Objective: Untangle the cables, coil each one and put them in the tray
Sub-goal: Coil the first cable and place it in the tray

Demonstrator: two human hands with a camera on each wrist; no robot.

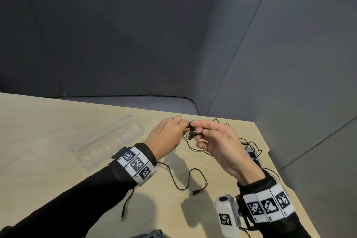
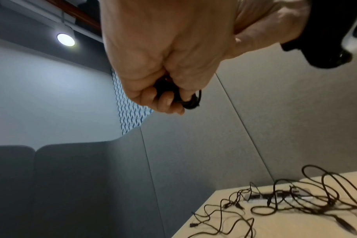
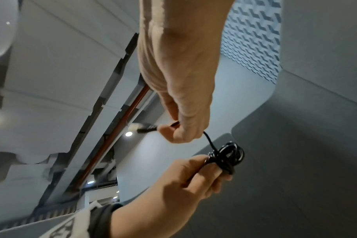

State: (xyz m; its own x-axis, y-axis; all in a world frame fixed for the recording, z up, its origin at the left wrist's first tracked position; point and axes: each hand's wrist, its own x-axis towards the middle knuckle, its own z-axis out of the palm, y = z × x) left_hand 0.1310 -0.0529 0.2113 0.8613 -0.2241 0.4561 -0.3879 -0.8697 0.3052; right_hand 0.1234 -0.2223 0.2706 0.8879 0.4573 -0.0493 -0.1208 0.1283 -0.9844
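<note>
Coiling one cable: left hand (image 3: 185, 178) pinching the small black coil (image 3: 227, 157) above the surface (image 1: 48, 121), right hand (image 3: 181, 90) gripping its plug end. Next, probably: tuck that end, then carry coil left to tray (image 1: 108, 141); tangle (image 2: 296, 201) waits right.

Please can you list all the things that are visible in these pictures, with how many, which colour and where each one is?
coiled cable: one, black, a small bundle held above the table between both hands.
loose cables: several, exact number unclear, black, tangled on the table's right part; strands also lie near the front edge.
tray: one, clear plastic, on the table left of the hands, with no cable visible in it.
table: one, light wood.
padded seating: grey, behind the table.
wrist bands: two, black-and-white markers, one per wrist.
left hand: grips the coil.
right hand: pinches the cable's free end.
</note>
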